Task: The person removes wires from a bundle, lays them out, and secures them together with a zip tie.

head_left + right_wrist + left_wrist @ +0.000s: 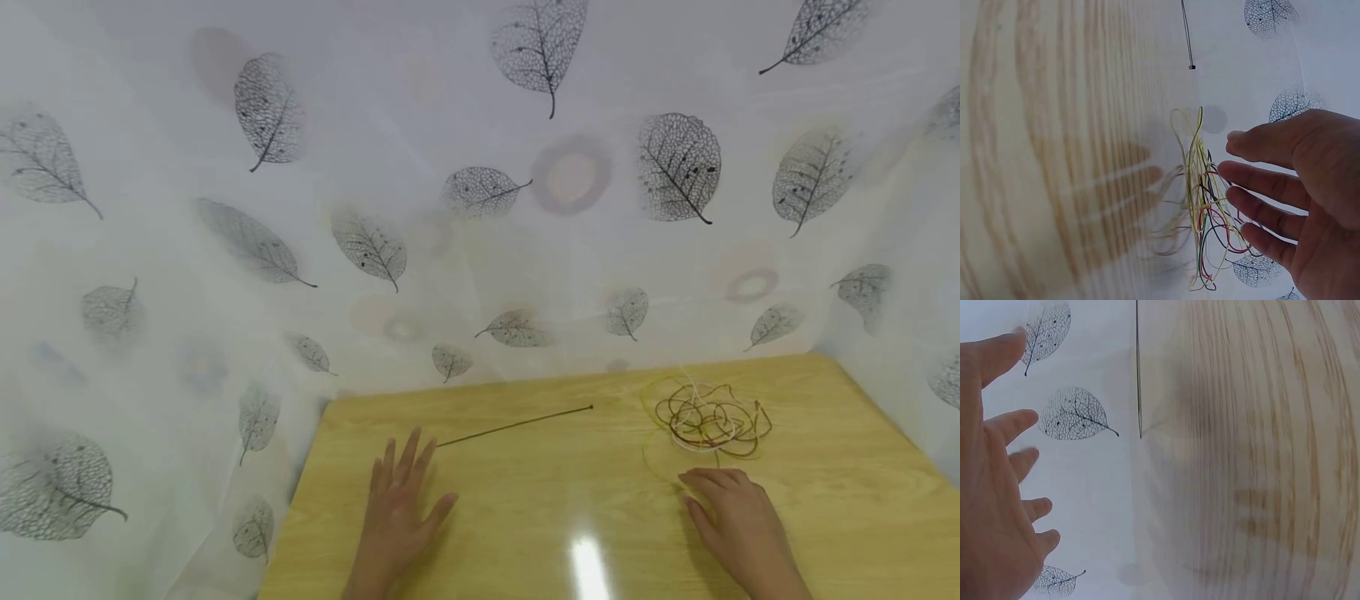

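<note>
Left hand [405,500]: I am spreading the fingers apart, near the dark cord [517,425].
Right hand [735,521]: I am holding thumb and fingers apart — near the tangled strands [693,421].
Dark cord: lying straight on the surface [517,508], left of the tangled strands.
Tangled strands: looping just beyond my right hand.

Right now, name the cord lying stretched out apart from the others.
The dark cord beside the left hand: it runs nearly straight, while the others loop in a tangle beyond the right hand.
</note>
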A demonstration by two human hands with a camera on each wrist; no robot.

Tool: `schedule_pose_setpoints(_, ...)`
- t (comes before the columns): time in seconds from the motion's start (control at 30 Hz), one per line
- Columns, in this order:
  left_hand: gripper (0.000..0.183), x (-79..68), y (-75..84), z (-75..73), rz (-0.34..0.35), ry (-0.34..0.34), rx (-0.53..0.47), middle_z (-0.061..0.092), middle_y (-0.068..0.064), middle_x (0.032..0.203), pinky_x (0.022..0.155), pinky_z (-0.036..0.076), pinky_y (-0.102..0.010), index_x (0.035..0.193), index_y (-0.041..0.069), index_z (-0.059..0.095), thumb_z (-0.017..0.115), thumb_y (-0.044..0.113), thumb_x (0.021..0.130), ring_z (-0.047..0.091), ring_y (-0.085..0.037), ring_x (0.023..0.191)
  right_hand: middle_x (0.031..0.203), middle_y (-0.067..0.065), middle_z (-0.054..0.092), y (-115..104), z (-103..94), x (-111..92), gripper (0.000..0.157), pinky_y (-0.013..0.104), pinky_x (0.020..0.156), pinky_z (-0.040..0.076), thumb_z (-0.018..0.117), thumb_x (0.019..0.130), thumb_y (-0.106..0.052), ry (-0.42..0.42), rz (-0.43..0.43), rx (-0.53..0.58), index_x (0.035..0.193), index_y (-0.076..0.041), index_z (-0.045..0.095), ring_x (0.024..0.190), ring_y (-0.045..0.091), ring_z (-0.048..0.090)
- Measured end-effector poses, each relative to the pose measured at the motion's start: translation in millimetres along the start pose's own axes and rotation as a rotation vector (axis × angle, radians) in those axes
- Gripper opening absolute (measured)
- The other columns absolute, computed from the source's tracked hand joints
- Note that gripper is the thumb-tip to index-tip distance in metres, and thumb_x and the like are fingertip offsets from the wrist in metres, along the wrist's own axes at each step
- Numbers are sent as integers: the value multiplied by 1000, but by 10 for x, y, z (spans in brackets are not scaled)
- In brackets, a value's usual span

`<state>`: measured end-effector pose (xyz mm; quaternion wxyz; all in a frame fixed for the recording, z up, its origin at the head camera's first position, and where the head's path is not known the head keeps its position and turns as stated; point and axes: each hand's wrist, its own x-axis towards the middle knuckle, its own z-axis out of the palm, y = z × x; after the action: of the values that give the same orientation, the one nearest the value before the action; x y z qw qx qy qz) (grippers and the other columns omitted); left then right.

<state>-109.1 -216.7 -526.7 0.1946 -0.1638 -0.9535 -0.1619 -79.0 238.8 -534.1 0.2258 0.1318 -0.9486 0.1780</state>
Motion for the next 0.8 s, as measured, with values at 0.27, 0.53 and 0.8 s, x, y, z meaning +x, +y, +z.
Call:
schedule_pose_setpoints(0.27, 77, 55, 115, 39, 31, -35, -6, 24, -12, 159, 109, 15, -68, 149, 15, 41, 64, 53, 86, 15, -44, 142, 98, 13, 74, 29, 86, 17, 30, 55, 69, 51, 82, 69, -7, -49, 3, 17, 98, -5, 75, 91, 35, 63)
schedule_pose_setpoints(0.53, 77, 169, 250, 188, 102, -52, -45, 25, -11, 159, 107, 19, -69, 150, 21, 40, 67, 53, 85, 15, -44, 142, 105, 16, 71, -16, 216, 182, 37, 57, 75, 52, 81, 73, -11, -123, 16, 21, 107, -1, 72, 95, 38, 63)
schedule_pose_setpoints(0.8, 73, 310, 511, 305, 208, -70, -79, 29, -10, 158, 106, 24, -67, 144, 16, 49, 67, 54, 84, 23, -44, 139, 77, 2, 66, -88, 361, 383, 31, 34, 56, 51, 84, 70, -15, -134, 9, -5, 97, -4, 75, 67, 18, 60)
